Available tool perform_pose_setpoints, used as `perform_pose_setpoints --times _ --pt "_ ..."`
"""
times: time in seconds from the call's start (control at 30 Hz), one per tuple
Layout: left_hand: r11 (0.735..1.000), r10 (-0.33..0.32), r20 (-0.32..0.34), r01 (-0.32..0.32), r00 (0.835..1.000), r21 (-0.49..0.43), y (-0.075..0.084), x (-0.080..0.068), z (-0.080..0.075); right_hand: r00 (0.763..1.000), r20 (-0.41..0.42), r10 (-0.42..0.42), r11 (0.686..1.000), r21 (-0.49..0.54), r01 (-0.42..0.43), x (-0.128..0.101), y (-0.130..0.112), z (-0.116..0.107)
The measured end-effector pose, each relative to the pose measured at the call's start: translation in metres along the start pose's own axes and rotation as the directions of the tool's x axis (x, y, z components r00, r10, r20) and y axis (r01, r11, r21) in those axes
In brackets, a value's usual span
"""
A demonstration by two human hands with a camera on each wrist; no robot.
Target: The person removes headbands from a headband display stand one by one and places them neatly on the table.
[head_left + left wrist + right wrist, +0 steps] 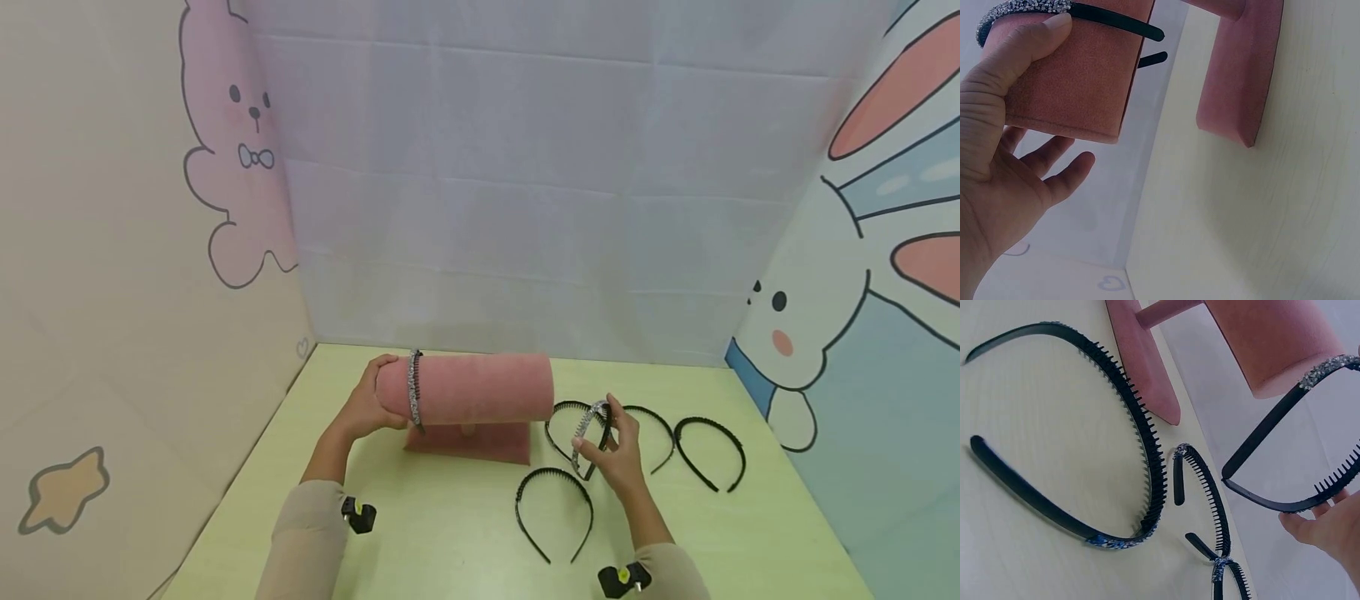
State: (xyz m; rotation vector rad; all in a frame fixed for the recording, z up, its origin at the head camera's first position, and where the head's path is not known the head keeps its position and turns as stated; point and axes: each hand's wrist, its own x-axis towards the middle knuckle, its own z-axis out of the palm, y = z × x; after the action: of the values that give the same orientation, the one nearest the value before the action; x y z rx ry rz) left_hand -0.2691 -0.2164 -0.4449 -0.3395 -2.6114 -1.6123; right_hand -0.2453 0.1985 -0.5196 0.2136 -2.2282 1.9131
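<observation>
A pink headband stand (480, 387) has a padded roll on a flat base (480, 442). My left hand (356, 408) grips the roll's left end; in the left wrist view its thumb lies over a silver-glitter headband (1029, 7) worn around the roll, with the other fingers behind. To the right of the roll, my right hand (621, 450) holds a second glitter headband (1266, 434) off the table, its toothed inner side showing. In the right wrist view the tips of this headband nearly meet, and part of the right hand is cut off by the frame edge.
Several black toothed headbands lie on the pale table (442, 533): one in front (555, 471), one (567, 405) partly behind the held headband, one (660, 421) beyond the right hand, and one (708, 421) farther right. Cloth walls with cartoon animals enclose the table.
</observation>
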Motion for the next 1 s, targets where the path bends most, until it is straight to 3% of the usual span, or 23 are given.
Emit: perform_pose_setpoints --times 0.13,0.4,0.7,1.0 --pt "1.0 0.017 0.003 -0.017 1.0 -0.004 0.008 -0.002 0.0 0.999 -0.049 0.01 1.0 -0.001 -0.01 -0.007 0.001 0.001" --pt "1.0 -0.006 -0.019 0.006 1.0 0.015 -0.022 0.007 0.003 0.975 -0.222 0.001 0.997 -0.074 -0.018 -0.019 0.005 0.006" --pt "1.0 -0.003 -0.03 0.003 1.0 0.012 -0.024 0.005 0.003 0.92 -0.389 0.049 0.986 -0.126 -0.106 -0.035 0.009 0.011" --pt "1.0 -0.004 -0.026 0.004 1.0 0.01 -0.023 0.005 0.001 0.871 -0.487 0.057 0.964 -0.201 -0.176 -0.049 0.012 0.014"
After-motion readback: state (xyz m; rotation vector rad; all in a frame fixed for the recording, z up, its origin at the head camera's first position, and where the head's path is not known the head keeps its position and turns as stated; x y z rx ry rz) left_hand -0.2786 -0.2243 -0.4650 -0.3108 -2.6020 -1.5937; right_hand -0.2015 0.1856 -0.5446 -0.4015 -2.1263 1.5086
